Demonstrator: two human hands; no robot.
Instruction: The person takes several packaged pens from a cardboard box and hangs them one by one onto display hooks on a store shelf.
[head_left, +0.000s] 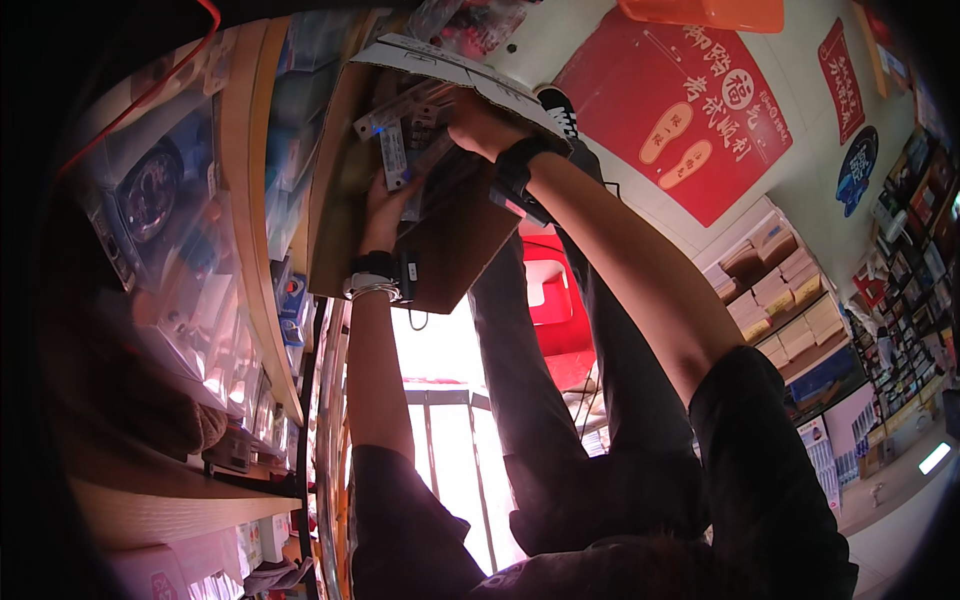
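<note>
An open cardboard box is in front of me, with several narrow clear packs inside, some bearing white or printed ends. My left hand reaches into it from the near left side. Between its fingers is the end of a slim stationery pack with a pale strip. Deep in the box on the right, my right hand is close to the packs. Shadow covers its fingertips, so whether it grips one cannot be seen. Black bands circle both wrists.
Wooden shelves with packaged goods run close along the left. A red printed mat lies on the floor ahead, under an orange container. Shelves of paper stacks stand to the right. A red plastic object shows between my legs.
</note>
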